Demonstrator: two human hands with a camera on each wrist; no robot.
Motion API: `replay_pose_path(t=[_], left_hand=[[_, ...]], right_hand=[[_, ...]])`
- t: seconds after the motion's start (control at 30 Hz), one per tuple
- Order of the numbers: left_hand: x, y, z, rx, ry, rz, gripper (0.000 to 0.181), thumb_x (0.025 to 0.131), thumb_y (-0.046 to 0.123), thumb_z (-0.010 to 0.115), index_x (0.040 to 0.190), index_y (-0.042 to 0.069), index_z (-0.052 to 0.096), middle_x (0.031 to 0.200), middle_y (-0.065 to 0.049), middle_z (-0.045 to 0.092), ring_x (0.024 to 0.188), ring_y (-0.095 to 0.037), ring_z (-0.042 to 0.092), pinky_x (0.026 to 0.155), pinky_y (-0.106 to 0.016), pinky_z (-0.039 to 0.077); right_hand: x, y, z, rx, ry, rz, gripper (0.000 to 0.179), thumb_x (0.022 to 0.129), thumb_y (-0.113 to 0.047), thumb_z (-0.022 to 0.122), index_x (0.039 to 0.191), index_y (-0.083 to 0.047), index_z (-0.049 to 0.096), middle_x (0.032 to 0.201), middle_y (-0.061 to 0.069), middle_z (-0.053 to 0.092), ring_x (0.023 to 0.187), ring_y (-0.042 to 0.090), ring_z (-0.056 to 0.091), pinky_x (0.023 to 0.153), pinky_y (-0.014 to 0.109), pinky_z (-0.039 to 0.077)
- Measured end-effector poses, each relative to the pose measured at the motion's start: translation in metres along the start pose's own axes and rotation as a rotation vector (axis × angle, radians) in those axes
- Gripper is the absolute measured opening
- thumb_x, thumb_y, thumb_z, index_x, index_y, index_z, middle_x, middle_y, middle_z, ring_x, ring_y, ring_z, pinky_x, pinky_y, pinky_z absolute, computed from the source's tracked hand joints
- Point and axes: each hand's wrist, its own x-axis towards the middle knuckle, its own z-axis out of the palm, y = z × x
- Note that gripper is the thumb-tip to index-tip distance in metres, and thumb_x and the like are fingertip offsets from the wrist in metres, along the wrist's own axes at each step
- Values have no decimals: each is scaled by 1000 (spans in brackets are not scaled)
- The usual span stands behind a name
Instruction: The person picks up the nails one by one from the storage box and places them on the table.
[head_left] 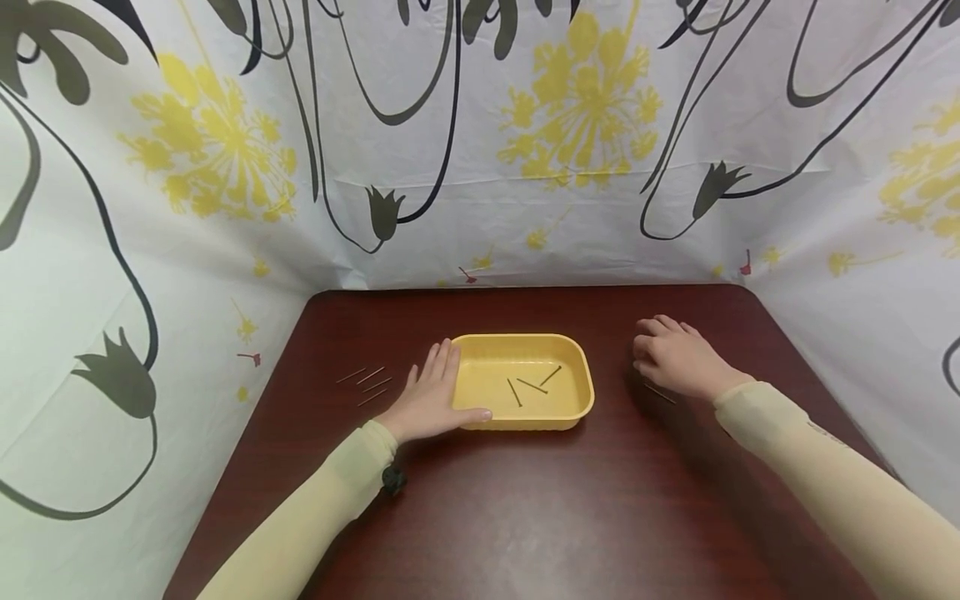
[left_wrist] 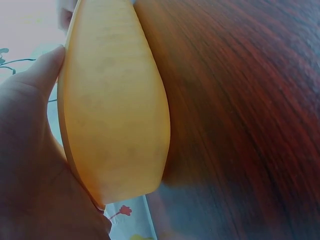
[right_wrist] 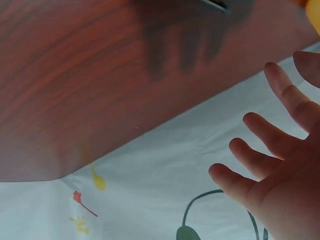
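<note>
A person's left hand [head_left: 427,396] lies along the left rim of a shallow yellow rectangular tray [head_left: 487,367], apparently plastic, its fingers straight and the thumb set apart on the near edge, while the right hand [head_left: 681,358] is poised over the table to the right, fingers spread and loosely bent, with nothing visible between them. Three thin, dark metal nails [head_left: 532,386] lie scattered on the tray's floor; another slim nail [head_left: 660,393] lies on the tabletop just beside the right hand, and a loose group of similar thin pieces [head_left: 375,386] sits left of the tray. The nails look light, rigid and hard to break, though their narrow, smooth shanks could roll or slip; a fingertip pinch around the middle of the shank would suit them best. The tray, likely light and fairly stiff, could slide if nudged and is best steadied by its rim. Beneath it all is a dark reddish-brown, wood-grained table [head_left: 480,517] with a soft sheen, bordered at the back and sides by white cloth [head_left: 480,158] printed with yellow blooms and grey-green vines.
</note>
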Motion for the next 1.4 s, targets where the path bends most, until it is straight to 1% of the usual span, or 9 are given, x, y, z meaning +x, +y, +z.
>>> replay_pose_path(t=[0.1,0.3,0.43,0.6,0.77,1.0,1.2,1.33,1.4], left_hand=[[0,-1,0,5,0,-1,126,79,83,57,162,6,3,168,-10,-9,154,-31,-2,114,-67,14],[1,-1,1,16,-7,-3,130,75,91,50,162,7,1,168,-10,-10,154,-31,-3,114,-67,14],[0,-1,0,7,-8,-2,129,76,89,51,162,7,1,167,-10,-10,154,-31,-1,114,-67,14],[0,0,-1,-7,-5,-6,127,78,84,57,162,7,1,167,-10,-10,154,-31,-1,114,-67,15],[0,0,0,-7,3,-3,125,79,81,60,162,7,2,168,-10,-9,154,-32,0,113,-68,15],[-1,0,0,-6,2,-6,126,79,83,57,162,8,1,168,-9,-10,154,-31,-2,114,-67,14],[0,-2,1,-9,10,0,126,79,82,59,162,8,2,168,-9,-9,154,-32,-1,113,-67,15],[1,-2,2,-11,-5,-4,126,78,83,57,162,8,1,168,-9,-10,153,-32,-3,113,-67,15],[1,-2,1,-13,-14,-10,126,79,83,57,162,8,1,168,-9,-10,153,-31,-4,114,-66,15]], right_hand=[[6,-2,-4,13,14,11,7,87,-24,75,89,-20,69,135,19,55,127,40,45,93,69,39],[21,-12,-14,43,51,23,13,88,-25,76,97,-17,71,138,20,54,131,40,44,93,67,41],[29,-20,-19,69,63,28,20,88,-27,76,104,-15,72,141,20,52,133,40,42,94,67,41],[40,-31,-24,98,79,23,28,89,-28,76,113,-14,72,143,21,51,135,42,40,95,67,41],[50,-44,-25,121,104,5,32,88,-29,76,116,-15,71,144,19,50,135,39,41,94,66,42],[68,-67,-28,150,107,-34,34,88,-27,76,119,-15,70,145,18,50,134,38,43,97,63,42],[83,-86,-29,157,107,-87,33,88,-24,77,118,-14,70,144,18,51,135,38,43,100,59,41],[88,-97,-24,161,83,-122,31,89,-22,76,118,-13,70,141,17,52,133,37,45,96,56,46],[91,-103,-20,157,70,-135,29,89,-22,76,117,-14,71,134,12,56,126,34,49,90,53,50]])
